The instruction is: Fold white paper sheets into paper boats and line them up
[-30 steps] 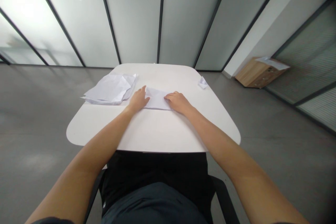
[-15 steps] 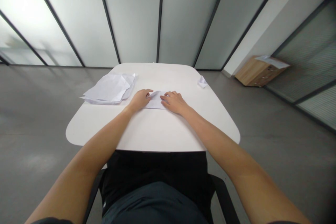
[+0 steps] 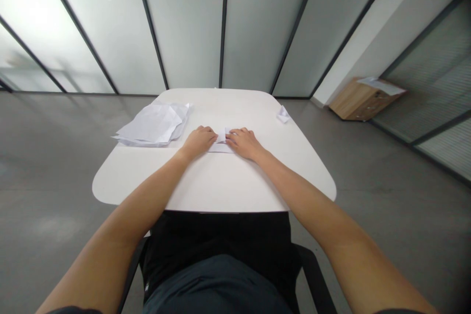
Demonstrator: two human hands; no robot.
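Fingers of the left hand and right hand rest apart, unclamped, on a folded white paper on the worktop, with loose paper sheets left of them.

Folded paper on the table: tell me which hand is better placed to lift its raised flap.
Probably the right hand: its fingertips sit against the raised flap of the folded paper. The left hand is close too, but seems slightly further off.
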